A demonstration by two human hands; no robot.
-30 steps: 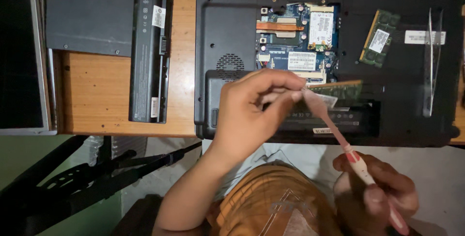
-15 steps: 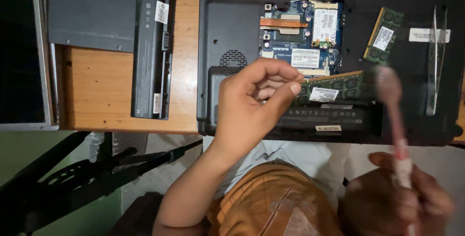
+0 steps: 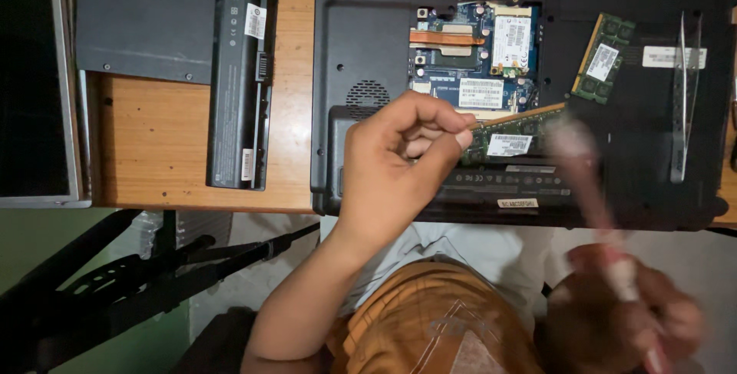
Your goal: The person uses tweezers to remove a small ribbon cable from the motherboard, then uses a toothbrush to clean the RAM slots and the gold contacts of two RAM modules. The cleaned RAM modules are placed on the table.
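Observation:
My left hand (image 3: 399, 163) pinches a green memory module (image 3: 516, 134) by its left end and holds it level over the front of an overturned black laptop (image 3: 368, 51). My right hand (image 3: 626, 316) is blurred at the lower right and grips a thin pinkish brush (image 3: 587, 170), whose tip reaches up to the module's right end. The laptop's open bay shows a blue circuit board (image 3: 468, 59) with a copper pipe.
A second green memory module (image 3: 603, 59) and metal tweezers (image 3: 683, 90) lie on the laptop's right side. A long black battery (image 3: 238, 74) and a dark cover panel (image 3: 146, 17) rest on the wooden desk (image 3: 153, 151). A screen edge (image 3: 38, 82) stands far left.
My right hand swung the brush from a slant across the module to near upright at its right end. My left hand kept hold of the module, barely shifting.

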